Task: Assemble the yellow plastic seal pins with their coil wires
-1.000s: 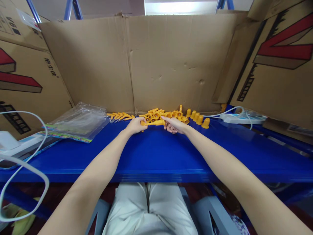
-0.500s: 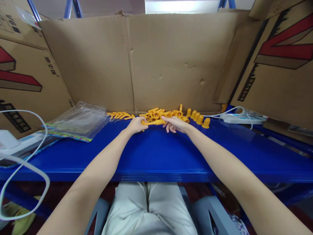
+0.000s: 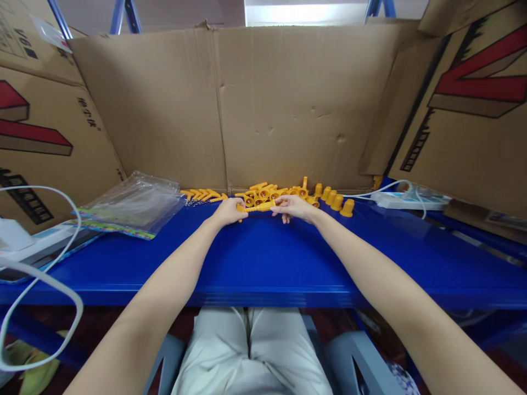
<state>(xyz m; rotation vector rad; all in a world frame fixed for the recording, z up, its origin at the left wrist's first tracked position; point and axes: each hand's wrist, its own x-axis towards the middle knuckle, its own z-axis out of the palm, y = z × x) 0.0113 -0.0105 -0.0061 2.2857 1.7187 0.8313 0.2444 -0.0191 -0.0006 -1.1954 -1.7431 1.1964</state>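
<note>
My left hand [image 3: 228, 212] is closed around the handle end of a yellow plastic screw [image 3: 251, 208], whose threaded shaft points right. The shaft runs into a yellow funnel-shaped piece [image 3: 267, 206], held level just above the table. Fingers of my right hand [image 3: 295, 207] pinch the wide end of that piece, partly hiding it. Right behind both hands lies a pile of similar yellow funnel-shaped pieces [image 3: 263, 194], several with open mouths facing me. Left of the pile are several loose yellow screws with crosswise handles [image 3: 200, 195]. Yellow thimble-like caps [image 3: 347, 207] stand in a slanting row to the right.
Clear plastic bags [image 3: 132, 206] lie on the blue table [image 3: 263, 258] at the left. A cardboard sheet [image 3: 288, 109] walls off the back, with printed boxes [image 3: 473, 126] at the sides. White cables [image 3: 78, 230] and a power strip [image 3: 405, 200] sit near the table's ends.
My right hand's fingers have shifted and rolled around the end of the funnel-shaped piece. My left hand keeps its hold on the screw in nearly the same place.
</note>
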